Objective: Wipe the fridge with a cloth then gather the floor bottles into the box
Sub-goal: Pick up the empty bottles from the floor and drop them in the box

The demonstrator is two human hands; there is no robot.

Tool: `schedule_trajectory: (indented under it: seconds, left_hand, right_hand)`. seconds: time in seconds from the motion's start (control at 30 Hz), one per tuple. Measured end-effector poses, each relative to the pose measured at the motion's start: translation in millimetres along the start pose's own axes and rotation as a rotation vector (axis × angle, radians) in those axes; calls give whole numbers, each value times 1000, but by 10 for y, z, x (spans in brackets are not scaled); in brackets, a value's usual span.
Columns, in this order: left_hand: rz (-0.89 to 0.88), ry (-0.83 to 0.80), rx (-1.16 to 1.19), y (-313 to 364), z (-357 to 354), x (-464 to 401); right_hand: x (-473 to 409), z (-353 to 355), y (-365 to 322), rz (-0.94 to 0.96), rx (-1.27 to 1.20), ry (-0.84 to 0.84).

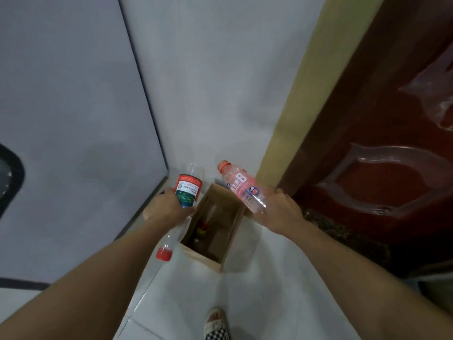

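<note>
An open cardboard box (229, 241) stands on the white tiled floor, with a bottle lying inside it (203, 228). My left hand (166, 208) grips a clear bottle with a red and green label (187, 191) upside down, its red cap (163, 253) pointing down beside the box's left edge. My right hand (279, 208) grips a clear bottle with a pink label and pink cap (241, 186) by its base, cap tilted up and away, over the box's far right corner. The grey fridge (73, 131) fills the left side.
A white wall (215, 82) runs behind the box, with a yellow door frame (299, 99) and a dark red wooden door (382, 143) to the right. My foot in a light sandal (217, 322) stands on the tiles near the bottom.
</note>
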State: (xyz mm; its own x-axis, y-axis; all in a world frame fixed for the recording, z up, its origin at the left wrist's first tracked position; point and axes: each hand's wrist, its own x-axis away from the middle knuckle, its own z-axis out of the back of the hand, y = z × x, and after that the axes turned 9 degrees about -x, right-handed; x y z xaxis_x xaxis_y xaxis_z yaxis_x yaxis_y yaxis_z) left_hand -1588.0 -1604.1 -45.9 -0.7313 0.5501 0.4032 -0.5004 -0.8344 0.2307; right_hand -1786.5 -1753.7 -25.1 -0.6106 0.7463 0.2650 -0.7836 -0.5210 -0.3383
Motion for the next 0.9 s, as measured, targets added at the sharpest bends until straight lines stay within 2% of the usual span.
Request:
schedule_trajectory:
  seconds: [0.3, 0.43, 0.63, 0.9]
  left_hand:
    - [210, -109, 112, 216, -356, -787]
    - [341, -129, 121, 331, -655, -1056]
    - [570, -204, 243, 638, -1311, -1429]
    - [708, -264, 324, 864, -2419, -2093]
  right_hand:
    - [-1341, -322, 143, 5, 31, -234]
    - [-1939, -521, 229, 70, 70, -321]
    - [-2756, -912, 526, 168, 111, -488]
    - [-3418, -1856, 1035, 148, 87, -598]
